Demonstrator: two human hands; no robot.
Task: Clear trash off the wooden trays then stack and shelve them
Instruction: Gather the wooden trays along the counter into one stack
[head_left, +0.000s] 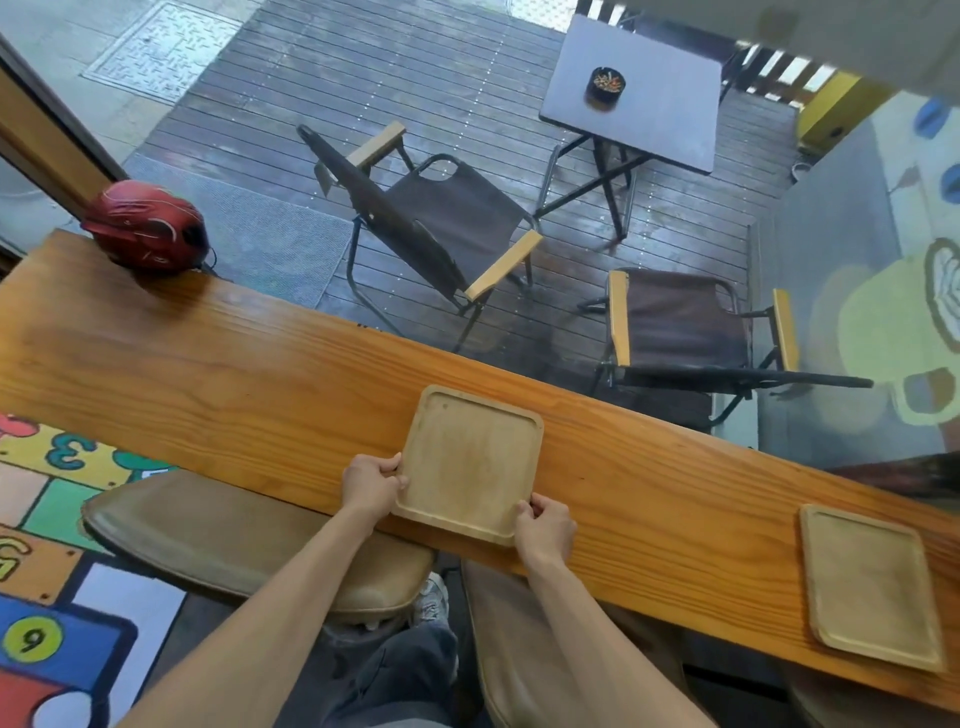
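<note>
A square wooden tray (470, 462) lies on the long wooden counter (234, 384) in the middle of the view, with nothing on it. My left hand (370, 486) grips its left edge near the front corner. My right hand (545, 527) grips its front right corner. A second bare wooden tray (872, 584) lies flat on the counter far to the right, apart from both hands.
A red helmet (148, 226) rests at the counter's far left end. Two padded stools (249, 540) stand under the counter near my legs. Beyond the glass are folding chairs (436, 218) and a small table (636, 88) bearing an ashtray (605, 85).
</note>
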